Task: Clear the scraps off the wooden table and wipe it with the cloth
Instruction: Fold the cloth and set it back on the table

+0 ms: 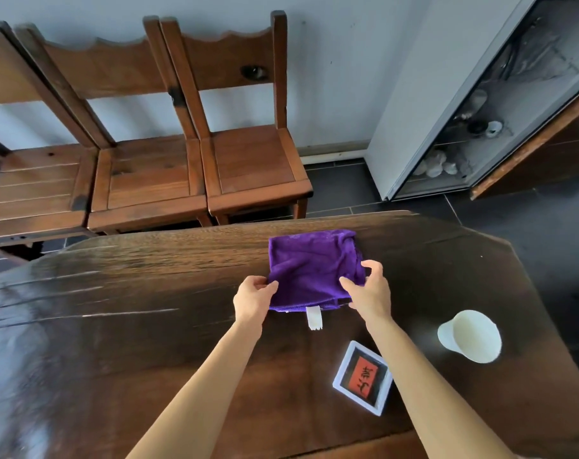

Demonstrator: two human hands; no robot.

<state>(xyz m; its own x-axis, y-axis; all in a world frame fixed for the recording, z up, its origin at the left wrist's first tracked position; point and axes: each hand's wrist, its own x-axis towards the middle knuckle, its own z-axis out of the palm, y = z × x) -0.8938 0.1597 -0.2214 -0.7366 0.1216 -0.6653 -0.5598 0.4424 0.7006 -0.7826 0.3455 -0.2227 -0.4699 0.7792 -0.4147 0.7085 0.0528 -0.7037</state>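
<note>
Head view: purple microfibre cloth (309, 265) is folded into a rough square, lying flat on the dark wooden table (132, 293) toward the far edge, white care tag (313, 318) hanging off the near hem. Folded that way I'd guess to give a compact pad for wiping.

My left hand (253, 298) pinches the near-left corner, thumb on top, fingers curled under the edge. My right hand (369, 289) pinches the near-right corner, forefinger and thumb on the fabric, the rest loosely curled. Both grips are at the hem, so I can lift, refold or drag it from here.

No obvious scraps on the tabletop; one tiny pale speck (481, 256) at the far right, can't tell what it is.

White paper cup (470, 336) lies tipped on its side, near right. White-framed card with a red label (362, 377) lies flat beside my right forearm. Both well apart from the cloth, likely parked outside the wiping area.
</note>
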